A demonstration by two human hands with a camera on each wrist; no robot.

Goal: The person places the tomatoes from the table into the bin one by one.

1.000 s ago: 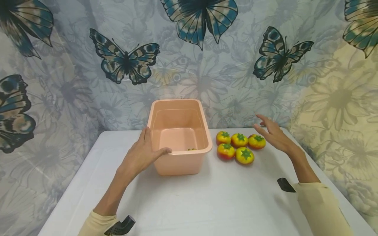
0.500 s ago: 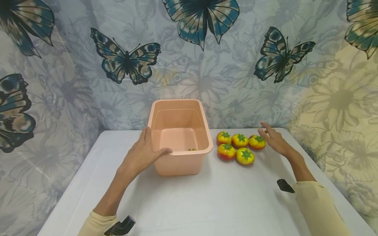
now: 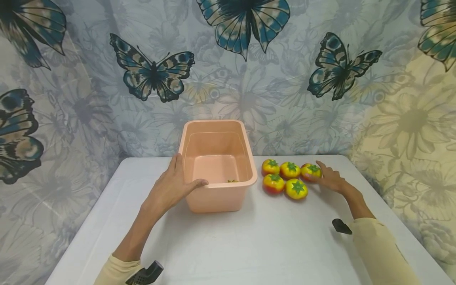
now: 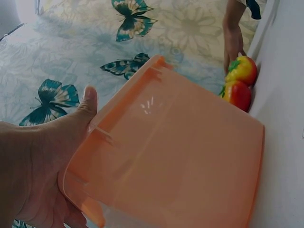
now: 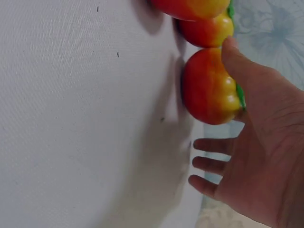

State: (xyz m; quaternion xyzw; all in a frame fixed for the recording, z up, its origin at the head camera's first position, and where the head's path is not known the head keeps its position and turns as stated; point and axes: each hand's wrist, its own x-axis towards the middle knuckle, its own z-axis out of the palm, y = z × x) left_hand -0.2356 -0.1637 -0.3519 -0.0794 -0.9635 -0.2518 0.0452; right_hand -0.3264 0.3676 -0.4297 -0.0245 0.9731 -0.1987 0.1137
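Note:
A peach plastic bin (image 3: 213, 198) stands in the middle of the table. My left hand (image 3: 172, 180) holds its near left corner, thumb over the front rim and fingers along the left side. Right of the bin sit several red-and-yellow tomato-like fruits (image 3: 296, 189) with green star-shaped tops. My right hand (image 3: 331, 178) is at the rightmost fruit (image 5: 209, 88); the thumb lies across its near side in the right wrist view, an index finger is partly hidden behind it, and the other fingers are straight. A bit of green top (image 3: 232, 181) shows inside the bin, the rest hidden by its front wall.
The white table (image 3: 228, 245) backs onto a wall cloth (image 3: 246, 99) printed with butterflies and flowers. The fruits sit close together near the table's back edge, a short distance from the bin's right side.
My right hand has come down and slightly toward me, from above and right of the rightmost fruit to its side. My left hand and the bin have stayed put.

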